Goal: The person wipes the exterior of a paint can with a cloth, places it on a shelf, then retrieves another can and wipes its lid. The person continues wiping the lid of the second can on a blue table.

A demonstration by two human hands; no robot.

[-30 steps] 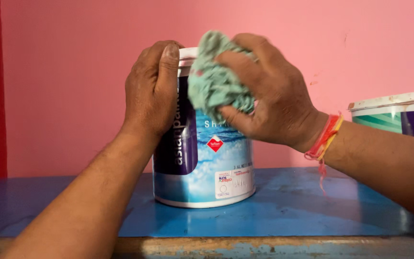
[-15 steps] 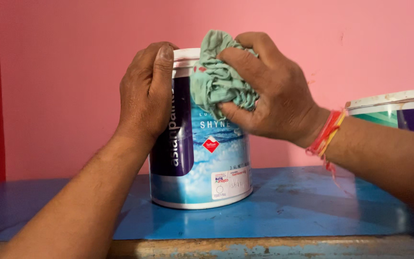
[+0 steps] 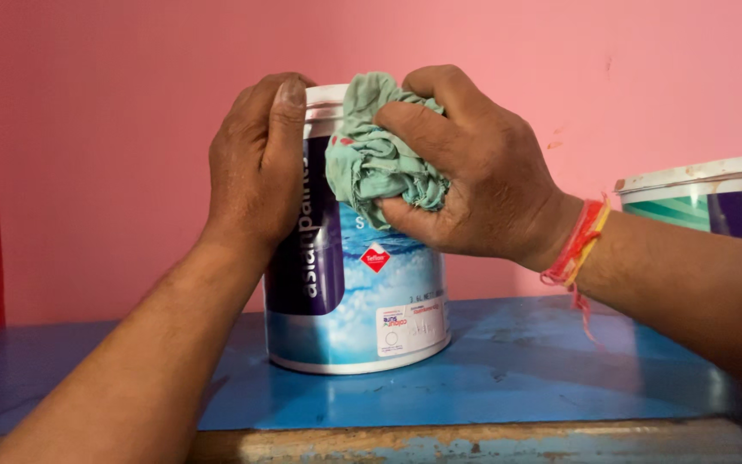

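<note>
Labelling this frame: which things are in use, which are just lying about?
In use: left hand gripping the paint bucket; right hand pressing a green rag to its upper front.

Lying about: second bucket at far right, on the blue shelf; pink wall.

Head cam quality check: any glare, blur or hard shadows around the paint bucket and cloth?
Head view: even, soft light, no glare on the blue-and-white plastic paint bucket; crumpled green cloth and both hands, left hand and right hand, sharp; soft shadow on the blue tabletop; second bucket cropped at the right edge.
</note>
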